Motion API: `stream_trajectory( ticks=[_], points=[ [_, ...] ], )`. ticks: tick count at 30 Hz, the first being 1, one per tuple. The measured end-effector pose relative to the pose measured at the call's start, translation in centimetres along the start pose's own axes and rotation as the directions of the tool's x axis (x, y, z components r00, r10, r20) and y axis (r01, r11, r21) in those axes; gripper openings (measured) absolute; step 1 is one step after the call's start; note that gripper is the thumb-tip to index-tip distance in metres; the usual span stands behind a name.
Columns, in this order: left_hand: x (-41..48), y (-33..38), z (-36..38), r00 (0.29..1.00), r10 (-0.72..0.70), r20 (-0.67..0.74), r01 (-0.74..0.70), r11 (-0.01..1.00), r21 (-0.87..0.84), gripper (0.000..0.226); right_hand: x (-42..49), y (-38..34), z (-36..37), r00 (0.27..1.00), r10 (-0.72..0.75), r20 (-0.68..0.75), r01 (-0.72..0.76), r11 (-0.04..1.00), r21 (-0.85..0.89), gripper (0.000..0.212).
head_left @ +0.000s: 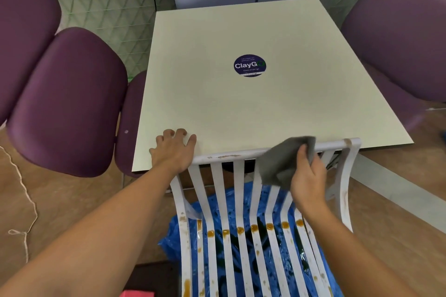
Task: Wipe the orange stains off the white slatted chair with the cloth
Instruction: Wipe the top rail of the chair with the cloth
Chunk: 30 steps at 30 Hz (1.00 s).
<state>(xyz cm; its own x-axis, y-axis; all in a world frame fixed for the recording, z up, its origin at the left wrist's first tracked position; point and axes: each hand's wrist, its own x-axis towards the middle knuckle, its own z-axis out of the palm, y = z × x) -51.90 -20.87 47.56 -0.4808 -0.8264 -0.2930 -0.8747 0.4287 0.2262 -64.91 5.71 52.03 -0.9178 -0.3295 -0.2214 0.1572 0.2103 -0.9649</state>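
The white slatted chair (237,176) stands below me, its back against the table's near edge. Orange stains (253,228) dot a row across the slats, with more smears on the top rail and the right post. My right hand (307,181) is shut on a grey cloth (282,164), which is pressed over the top rail and upper slats at the right. My left hand (172,149) rests at the rail's left end on the table edge, fingers curled; whether it grips the rail I cannot tell.
A cream table (260,103) with a round purple sticker (249,65) lies ahead. Purple padded chairs (70,101) flank it left and right. Blue plastic sheeting (243,200) lies under the slats. A string (23,190) trails on the floor at left.
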Motion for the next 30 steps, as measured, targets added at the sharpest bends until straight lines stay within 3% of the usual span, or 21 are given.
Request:
stream_trajectory(
  ticks=[2, 5, 8, 10, 12, 15, 19, 22, 26, 30],
  points=[
    [0.1, 0.0, 0.0, 1.0, 0.001, -0.002, -0.001, 1.0, 0.0, 0.051, 1.4, -1.0, 0.4, 0.983, -0.172, -0.063, 0.165, 0.981, -0.1, 0.031],
    [0.0, 0.0, 0.1, 1.0, -0.001, 0.003, 0.001, 1.0, 0.008, 0.052, 3.6, -0.8, 1.4, 0.91, -0.409, 0.062, 0.397, 0.822, -0.408, 0.041],
    [0.0, -0.1, 0.1, 1.0, -0.003, -0.001, 0.003, 1.0, 0.01, 0.051, 4.9, 1.3, 3.0, 0.871, -0.377, 0.316, 0.49, 0.611, -0.622, 0.038],
    [0.1, -0.1, 0.1, 1.0, -0.005, 0.0, 0.005, 1.0, 0.011, 0.051, 4.6, 3.8, 3.8, 0.825, -0.336, 0.454, 0.556, 0.345, -0.756, 0.04],
    [0.0, -0.1, 0.1, 1.0, 0.0, 0.002, 0.0, 1.0, 0.01, 0.051, 4.1, 5.4, 3.8, 0.772, -0.356, 0.527, 0.617, 0.217, -0.757, 0.045],
    [-0.2, -0.3, 0.2, 1.0, 0.009, 0.011, -0.009, 1.0, 0.0, 0.052, 4.5, 5.4, 2.5, 0.738, -0.337, 0.585, 0.66, 0.178, -0.73, 0.05],
    [-0.3, -0.4, 0.2, 1.0, 0.016, 0.022, -0.015, 1.0, -0.014, 0.051, 6.8, 4.8, -1.0, 0.779, -0.331, 0.532, 0.603, 0.162, -0.781, 0.042],
    [-0.3, -0.3, 0.3, 1.0, 0.015, 0.015, -0.015, 1.0, -0.016, 0.052, 8.2, 4.5, -3.0, 0.827, -0.373, 0.42, 0.515, 0.202, -0.833, 0.038],
    [-0.2, -0.7, 0.4, 0.999, 0.038, 0.018, -0.039, 0.999, 0.015, 0.052, 8.4, 5.2, -1.9, 0.888, -0.357, 0.288, 0.399, 0.292, -0.869, 0.048],
    [0.1, -1.5, 0.7, 0.994, 0.102, 0.03, -0.104, 0.991, 0.083, 0.054, 6.6, 5.6, 1.0, 0.873, -0.386, 0.298, 0.431, 0.322, -0.843, 0.049]
  ],
)
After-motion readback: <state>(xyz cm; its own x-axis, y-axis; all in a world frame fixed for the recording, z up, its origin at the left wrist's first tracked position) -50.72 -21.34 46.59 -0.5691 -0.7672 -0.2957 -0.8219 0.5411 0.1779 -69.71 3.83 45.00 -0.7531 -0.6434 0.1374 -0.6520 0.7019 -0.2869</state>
